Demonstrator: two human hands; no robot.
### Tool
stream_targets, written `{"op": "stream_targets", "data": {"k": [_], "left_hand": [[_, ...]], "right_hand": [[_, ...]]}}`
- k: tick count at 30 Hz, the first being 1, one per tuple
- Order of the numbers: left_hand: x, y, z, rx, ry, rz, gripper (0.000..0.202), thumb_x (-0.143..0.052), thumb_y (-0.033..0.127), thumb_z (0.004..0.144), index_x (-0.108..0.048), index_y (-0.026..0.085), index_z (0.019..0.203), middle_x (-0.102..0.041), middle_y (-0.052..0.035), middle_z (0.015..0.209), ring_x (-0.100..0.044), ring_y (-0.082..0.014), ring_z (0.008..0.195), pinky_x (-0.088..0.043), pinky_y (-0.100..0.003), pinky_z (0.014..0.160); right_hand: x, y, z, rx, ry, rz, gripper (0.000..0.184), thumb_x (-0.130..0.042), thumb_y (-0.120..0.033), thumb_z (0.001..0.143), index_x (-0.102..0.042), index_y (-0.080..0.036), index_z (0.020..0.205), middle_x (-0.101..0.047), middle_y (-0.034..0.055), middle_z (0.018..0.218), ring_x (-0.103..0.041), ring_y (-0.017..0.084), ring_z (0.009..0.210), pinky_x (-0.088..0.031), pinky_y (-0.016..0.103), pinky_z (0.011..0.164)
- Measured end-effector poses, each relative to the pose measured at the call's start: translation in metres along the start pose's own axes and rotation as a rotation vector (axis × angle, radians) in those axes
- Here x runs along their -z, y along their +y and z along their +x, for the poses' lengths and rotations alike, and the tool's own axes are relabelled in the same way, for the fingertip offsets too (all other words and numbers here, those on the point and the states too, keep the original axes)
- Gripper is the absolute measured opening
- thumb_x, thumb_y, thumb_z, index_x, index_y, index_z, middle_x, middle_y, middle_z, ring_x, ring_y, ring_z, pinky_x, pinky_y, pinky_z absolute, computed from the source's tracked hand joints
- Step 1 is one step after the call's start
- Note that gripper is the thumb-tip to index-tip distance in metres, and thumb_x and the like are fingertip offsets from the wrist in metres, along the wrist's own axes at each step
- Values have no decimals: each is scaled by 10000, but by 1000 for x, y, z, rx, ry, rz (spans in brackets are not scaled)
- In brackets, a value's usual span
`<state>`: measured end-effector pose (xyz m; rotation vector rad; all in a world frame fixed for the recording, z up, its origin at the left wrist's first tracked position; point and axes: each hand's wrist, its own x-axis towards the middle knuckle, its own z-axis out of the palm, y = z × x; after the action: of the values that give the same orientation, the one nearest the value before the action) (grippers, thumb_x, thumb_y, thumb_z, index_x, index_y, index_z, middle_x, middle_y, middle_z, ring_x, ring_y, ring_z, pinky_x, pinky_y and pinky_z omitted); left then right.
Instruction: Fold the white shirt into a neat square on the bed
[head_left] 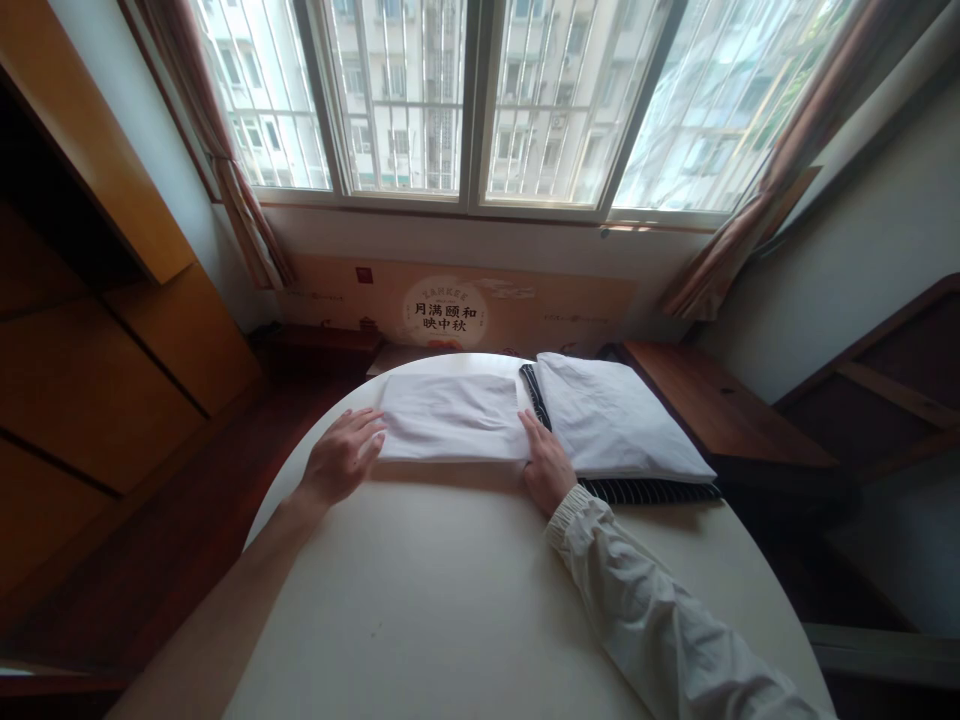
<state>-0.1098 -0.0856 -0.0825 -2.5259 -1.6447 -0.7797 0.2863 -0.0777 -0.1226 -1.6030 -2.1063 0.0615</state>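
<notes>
A white cloth, folded into a flat rectangle, lies on the round pale table. My left hand rests at its left edge, fingers stretched out and touching the side of the cloth. At the right edge, my right hand lies with its fingers extended along the cloth's side. Both palms face inward, and neither hand grips anything. Right of my right hand is a second folded white cloth, thicker than the first. Under it shows a black cloth with white stripes.
A wooden bench or low cabinet stands to the right behind the table. Wooden cupboards line the left wall. A printed banner hangs below the barred window, with curtains at its sides.
</notes>
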Motion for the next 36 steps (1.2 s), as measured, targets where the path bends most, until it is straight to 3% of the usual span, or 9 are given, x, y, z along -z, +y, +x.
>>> {"op": "stream_targets", "data": {"k": [3,8,14,19,24,27,30,33,36], "left_hand": [[-6,6,20,16,33,8,434,-423,419,1087,-699,227,1363,-585,-89,1600,-502,-283,1514,-333,-478,1319],[-34,11,44,-58,-151,-4,613,-496,508,1058,-521,193,1584,-415,-125,1727,-386,-319,1599,-250,-513,1347],[-57,17,40,-53,-262,33,755,-409,628,1077,-397,176,1682,-305,-132,1772,-243,-327,1661,-156,-541,1357],[-48,6,30,12,-312,97,898,-358,753,1042,-325,162,1718,-217,-110,1796,-172,-338,1677,-143,-522,1361],[-34,-10,18,83,-357,74,988,-355,795,1011,-264,125,1732,-143,-125,1805,-161,-332,1679,-178,-493,1353],[-29,-17,10,167,-340,54,925,-349,723,1039,-274,103,1721,-198,-160,1791,-220,-324,1667,-172,-502,1351],[-26,-17,7,237,-224,39,814,-421,636,1044,-396,102,1657,-388,-202,1724,-381,-341,1601,-263,-499,1315],[-25,-13,11,318,-66,-8,672,-564,573,999,-551,150,1520,-632,-198,1523,-591,-359,1410,-441,-457,1176],[-23,-10,25,412,-26,-124,593,-674,509,936,-590,187,1427,-730,-149,1345,-707,-319,1179,-538,-375,953]], "right_hand": [[9,-3,3,-2,111,71,1011,-399,-4,773,-201,-186,1747,-356,102,1754,-370,265,1599,-345,488,1307],[34,-30,13,94,213,120,708,-275,-109,1000,-352,-211,1696,-413,85,1722,-318,227,1624,-299,489,1331],[13,-54,35,359,-276,-22,658,-377,-513,1120,-353,-232,1714,-280,69,1793,-223,275,1667,-226,491,1350],[-16,-31,62,161,-438,-97,873,-265,-757,1073,-242,-208,1752,-146,60,1823,-123,323,1687,-163,508,1358],[-14,-13,70,38,-484,-138,984,-207,-827,1032,-171,-169,1762,-104,68,1828,-97,306,1692,-137,447,1364],[-10,-14,67,9,-489,-156,989,-186,-833,1027,-166,-172,1762,-122,76,1827,-98,300,1692,-153,453,1359],[-3,-22,65,14,-473,-196,942,-232,-803,1044,-221,-180,1749,-197,102,1814,-177,314,1677,-190,489,1344],[14,-33,62,88,-446,-261,900,-320,-789,1039,-442,-141,1652,-433,188,1705,-421,370,1561,-313,500,1283],[38,-41,60,137,-472,-303,826,-391,-802,1016,-691,-139,1406,-699,222,1399,-675,379,1267,-491,472,1100]]}}
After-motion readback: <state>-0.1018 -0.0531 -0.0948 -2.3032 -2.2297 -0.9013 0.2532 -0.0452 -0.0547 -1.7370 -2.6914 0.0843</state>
